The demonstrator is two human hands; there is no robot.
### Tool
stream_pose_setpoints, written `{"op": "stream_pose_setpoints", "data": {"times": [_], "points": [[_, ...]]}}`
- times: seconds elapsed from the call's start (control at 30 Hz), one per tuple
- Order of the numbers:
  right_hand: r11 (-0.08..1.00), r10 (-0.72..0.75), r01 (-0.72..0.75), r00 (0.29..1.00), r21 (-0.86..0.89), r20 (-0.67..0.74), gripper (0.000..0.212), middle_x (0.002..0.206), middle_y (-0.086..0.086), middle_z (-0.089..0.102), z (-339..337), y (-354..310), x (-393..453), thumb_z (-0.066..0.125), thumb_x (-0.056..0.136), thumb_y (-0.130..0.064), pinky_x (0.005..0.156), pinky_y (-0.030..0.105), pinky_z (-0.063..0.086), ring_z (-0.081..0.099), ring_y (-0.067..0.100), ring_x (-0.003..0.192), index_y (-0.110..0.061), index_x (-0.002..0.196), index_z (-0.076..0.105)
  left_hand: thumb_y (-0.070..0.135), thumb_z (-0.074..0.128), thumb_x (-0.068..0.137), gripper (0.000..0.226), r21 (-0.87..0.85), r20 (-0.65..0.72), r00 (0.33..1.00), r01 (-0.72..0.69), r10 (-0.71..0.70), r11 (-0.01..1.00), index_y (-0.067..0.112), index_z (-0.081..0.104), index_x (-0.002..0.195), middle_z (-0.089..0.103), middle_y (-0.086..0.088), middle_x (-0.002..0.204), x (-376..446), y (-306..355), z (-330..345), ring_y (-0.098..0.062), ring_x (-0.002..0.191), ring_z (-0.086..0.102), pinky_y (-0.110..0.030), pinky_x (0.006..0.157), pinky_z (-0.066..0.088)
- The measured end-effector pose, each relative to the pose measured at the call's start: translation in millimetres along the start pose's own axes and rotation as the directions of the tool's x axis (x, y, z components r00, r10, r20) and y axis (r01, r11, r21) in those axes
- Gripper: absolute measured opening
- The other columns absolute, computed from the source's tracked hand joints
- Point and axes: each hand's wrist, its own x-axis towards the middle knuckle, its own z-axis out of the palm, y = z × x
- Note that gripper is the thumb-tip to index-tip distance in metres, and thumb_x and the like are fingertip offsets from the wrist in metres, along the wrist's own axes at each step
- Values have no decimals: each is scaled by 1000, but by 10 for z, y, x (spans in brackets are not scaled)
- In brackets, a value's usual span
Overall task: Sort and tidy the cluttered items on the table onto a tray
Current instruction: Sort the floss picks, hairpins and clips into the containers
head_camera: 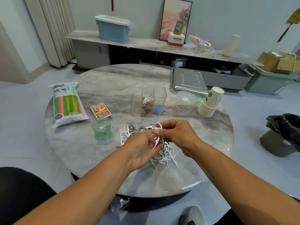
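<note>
A pile of white floss picks (pixel 164 155) mixed with metal paper clips (pixel 135 127) lies on the round marble table (pixel 103 78) in front of me. My left hand (pixel 141 150) and my right hand (pixel 174 133) meet above the pile, and both pinch white floss picks (pixel 156 140). A steel tray (pixel 188 82) sits at the table's far right. A clear divided organizer (pixel 148 101) behind the pile holds clips and small blue items.
A green lidded jar (pixel 101 129), a card box (pixel 100 110) and a pack of coloured straws (pixel 68 103) lie to the left. Clear plastic lids (pixel 185 100) and stacked paper cups (pixel 211 102) stand right. A bin with a black bag (pixel 284 135) is on the floor.
</note>
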Motion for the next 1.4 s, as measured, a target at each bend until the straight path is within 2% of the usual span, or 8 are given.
{"op": "stream_pose_setpoints", "data": {"times": [0.17, 0.5, 0.63, 0.8, 0.93, 1.1, 1.23, 1.4], "points": [[998, 5, -7, 999, -55, -45, 23, 74, 9, 76, 84, 24, 63, 86, 74, 2, 55, 23, 54, 70, 15, 60, -5, 94, 76, -18, 37, 88, 44, -95, 158, 986, 69, -53, 993, -2, 78, 84, 73, -13, 85, -2, 25, -110, -19, 85, 67, -36, 102, 50], [978, 208, -208, 978, -20, 9, 7, 63, 9, 68, 51, -67, 155, 76, 89, -7, 46, 19, 49, 57, 12, 50, -1, 92, 76, -18, 40, 94, 41, 63, -10, 1000, -18, 18, 998, 6, 68, 111, 72, -9, 88, 77, -30, -144, -16, 77, 69, -31, 84, 56], [977, 169, -162, 985, -141, 39, 6, 66, 13, 71, 103, -28, 129, 80, 85, -5, 51, 21, 54, 62, 14, 52, -2, 86, 76, -21, 34, 82, 53, 105, 51, 999, 0, -5, 994, 3, 68, 115, 61, -9, 78, 50, -4, -134, -18, 73, 63, -31, 85, 52], [977, 117, -109, 993, -182, 34, 4, 64, 10, 69, 156, -30, 99, 75, 89, -5, 52, 22, 55, 62, 13, 50, -2, 88, 74, -5, 41, 97, 29, 123, 5, 1000, 3, -3, 992, 4, 65, 110, 63, -7, 75, 50, 1, -105, -16, 69, 63, -28, 74, 52], [973, 89, -100, 994, -208, -63, 8, 76, 13, 70, 21, -161, 129, 67, 97, -11, 51, 25, 58, 66, 14, 51, -6, 91, 70, 10, 45, 105, 25, 32, -110, 994, -3, 7, 999, 2, 62, 121, 75, -13, 98, 83, 51, -150, -18, 80, 69, -26, 64, 57], [528, 310, -263, 945, -808, -106, 35, 83, 15, 72, -259, -60, 66, 85, 82, -28, 71, 41, 64, 72, 31, 70, -1, 94, 66, 39, 46, 105, 39, -61, -161, 987, 0, -10, 998, 8, 65, 119, 68, -6, 80, 87, 163, -275, -14, 67, 62, -24, 61, 53], [523, 377, -325, 917, -788, -128, 51, 67, 8, 64, -163, 100, 13, 93, 69, -41, 56, 33, 61, 60, 23, 55, -12, 77, 52, 50, 45, 103, 45, -72, -222, 972, 58, -73, 996, 10, 64, 109, 59, -4, 71, 110, 90, -312, -11, 55, 48, -17, 40, 41], [459, 240, -277, 953, -844, -182, 65, 87, 2, 57, -55, 268, 70, 92, 61, -57, 64, 32, 46, 61, 24, 80, -18, 94, 50, 54, 52, 99, 40, -16, -270, 953, 137, -136, 990, 15, 60, 96, 52, 0, 65, 107, -15, -301, -7, 49, 40, -15, 34, 30]]}}
